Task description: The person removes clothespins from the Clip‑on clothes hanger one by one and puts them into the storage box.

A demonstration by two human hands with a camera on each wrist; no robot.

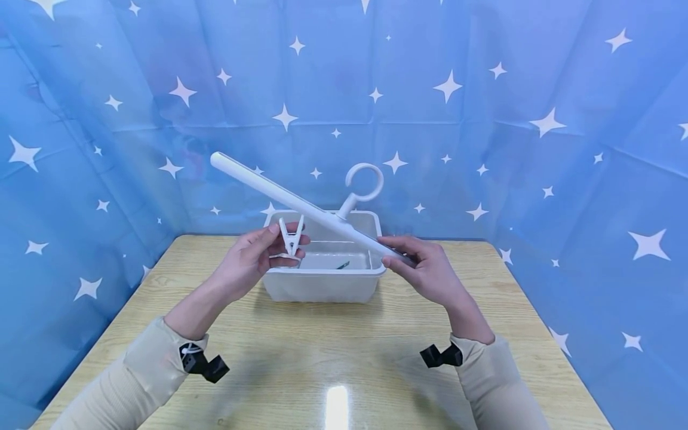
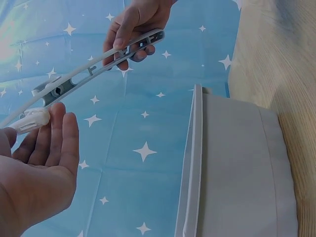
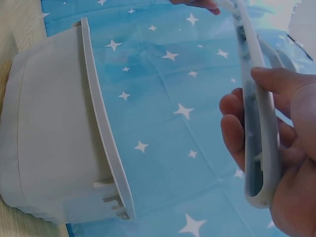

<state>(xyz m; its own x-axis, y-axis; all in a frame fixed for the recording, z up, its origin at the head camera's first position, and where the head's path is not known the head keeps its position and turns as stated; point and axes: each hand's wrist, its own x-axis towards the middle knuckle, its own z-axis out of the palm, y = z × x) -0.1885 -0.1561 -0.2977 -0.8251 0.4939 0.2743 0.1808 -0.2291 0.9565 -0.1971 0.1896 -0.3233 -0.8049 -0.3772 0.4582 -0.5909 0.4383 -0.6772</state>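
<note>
Between thumb and fingers, my left hand (image 1: pixel 249 257) pinches a white plastic clip (image 1: pixel 292 242), its two handles pointing up in the head view. My right hand (image 1: pixel 427 272) grips one end of a white clothes hanger (image 1: pixel 269 188). The hanger slants, its free end raised to the left and its round hook (image 1: pixel 380 182) upward. In the left wrist view, the clip (image 2: pixel 35 119) overlaps the hanger (image 2: pixel 94 66), whose hollow, ribbed underside shows. In the right wrist view, my right thumb and fingers (image 3: pixel 279 81) wrap the hanger near its rounded end.
Behind and below the hands, a light grey plastic bin (image 1: pixel 322 288) stands on the wooden table (image 1: pixel 290 346). A small dark green item (image 1: pixel 343 265) lies inside it. A blue curtain (image 1: pixel 333 71) with white stars hangs around the table's back and sides.
</note>
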